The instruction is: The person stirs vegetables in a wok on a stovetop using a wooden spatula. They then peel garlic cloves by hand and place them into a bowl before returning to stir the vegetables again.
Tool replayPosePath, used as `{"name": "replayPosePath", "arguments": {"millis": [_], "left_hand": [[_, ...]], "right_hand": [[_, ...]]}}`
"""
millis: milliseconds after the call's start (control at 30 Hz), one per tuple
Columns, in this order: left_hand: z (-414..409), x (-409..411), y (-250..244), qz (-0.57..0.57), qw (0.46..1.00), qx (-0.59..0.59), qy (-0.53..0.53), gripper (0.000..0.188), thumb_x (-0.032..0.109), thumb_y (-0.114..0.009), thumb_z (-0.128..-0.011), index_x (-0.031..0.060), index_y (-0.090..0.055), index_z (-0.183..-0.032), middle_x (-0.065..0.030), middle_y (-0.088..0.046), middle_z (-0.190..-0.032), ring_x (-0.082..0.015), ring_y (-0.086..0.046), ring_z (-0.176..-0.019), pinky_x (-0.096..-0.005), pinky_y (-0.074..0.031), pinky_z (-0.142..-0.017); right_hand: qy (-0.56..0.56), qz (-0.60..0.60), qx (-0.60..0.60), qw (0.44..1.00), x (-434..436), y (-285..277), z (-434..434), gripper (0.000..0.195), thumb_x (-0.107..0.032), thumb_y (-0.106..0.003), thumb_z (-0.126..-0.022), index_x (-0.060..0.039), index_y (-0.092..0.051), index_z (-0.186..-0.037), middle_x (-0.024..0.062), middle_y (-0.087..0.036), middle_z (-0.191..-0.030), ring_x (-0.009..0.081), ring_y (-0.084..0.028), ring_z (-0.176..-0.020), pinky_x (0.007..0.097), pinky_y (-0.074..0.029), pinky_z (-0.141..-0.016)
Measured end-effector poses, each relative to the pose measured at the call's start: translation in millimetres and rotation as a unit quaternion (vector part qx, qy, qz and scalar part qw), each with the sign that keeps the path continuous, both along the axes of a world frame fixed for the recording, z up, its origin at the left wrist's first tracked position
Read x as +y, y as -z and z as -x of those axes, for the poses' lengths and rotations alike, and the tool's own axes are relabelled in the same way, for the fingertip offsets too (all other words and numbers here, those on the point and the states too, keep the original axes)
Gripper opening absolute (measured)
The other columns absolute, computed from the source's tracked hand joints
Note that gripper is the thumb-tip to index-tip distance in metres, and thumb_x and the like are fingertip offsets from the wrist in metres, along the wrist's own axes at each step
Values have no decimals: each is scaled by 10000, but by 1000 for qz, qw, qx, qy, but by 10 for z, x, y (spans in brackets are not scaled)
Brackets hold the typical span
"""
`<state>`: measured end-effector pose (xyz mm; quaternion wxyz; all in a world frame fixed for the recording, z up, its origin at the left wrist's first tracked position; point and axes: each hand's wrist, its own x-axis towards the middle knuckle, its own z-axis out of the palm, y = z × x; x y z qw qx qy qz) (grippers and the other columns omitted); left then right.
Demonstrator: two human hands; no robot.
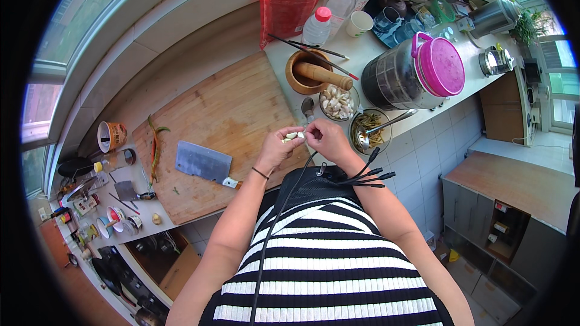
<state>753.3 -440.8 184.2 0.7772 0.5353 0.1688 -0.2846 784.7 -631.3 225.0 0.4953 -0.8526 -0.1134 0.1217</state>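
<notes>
My left hand (277, 146) holds several pale garlic cloves (291, 136) over the near right edge of a wooden cutting board (226, 108). Right beside it, my right hand (327, 138) pinches at one clove with its fingertips; the small piece between them is partly hidden. Just beyond the hands lie a metal spoon (308, 107) and a glass bowl of garlic cloves (337, 102). To the right stands a glass bowl of greenish-brown strips (372, 124) with a metal ladle (385, 123) in it. A cleaver (204, 161) rests flat on the board, left of my hands.
Behind the garlic stands a wooden mortar (301, 80) with its pestle (324, 74), chopsticks (317, 52) across it. A large jar with a pink lid (442, 67) is at right. Chili peppers (155, 149) lie on the board's left side. Cables (367, 176) hang at my waist.
</notes>
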Motion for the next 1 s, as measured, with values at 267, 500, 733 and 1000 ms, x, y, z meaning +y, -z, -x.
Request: {"name": "replayPosePath", "arguments": {"millis": [267,500,733,1000], "left_hand": [[42,64,14,133,990,28,-35,266,75,-643,-944,54,-615,-1208,32,-546,-842,-37,-418,-584,-186,-312,-470],[98,240,-43,327,929,112,-131,150,90,-593,-969,83,-587,-1118,-20,-540,-860,-67,-463,-617,-177,-350,-440],[257,434,14,302,943,73,-117,168,229,-549,-1051,82,-596,-1118,-4,-521,-809,-43,-418,-570,-163,-304,-417],[754,887,-163,137,961,94,-222,284,357,-561,-1043,76,-599,-1046,26,-458,-628,-41,-321,-420,-181,-230,-372]], "right_hand": [[-3,108,32,994,-80,74,-7,189,-224,-718,-871,-46,-707,-932,146,-708,-878,340,-683,-770,418,-537,-675],[-68,99,-28,992,-81,195,37,159,-146,-660,-887,-79,-748,-1002,139,-730,-984,355,-692,-890,429,-554,-757],[-49,144,-27,988,-14,154,80,158,-159,-687,-884,-105,-765,-1010,124,-739,-951,339,-705,-881,415,-560,-754],[-61,257,-31,964,239,26,201,140,-272,-745,-836,-133,-731,-849,98,-724,-792,327,-699,-756,433,-541,-652]]}}
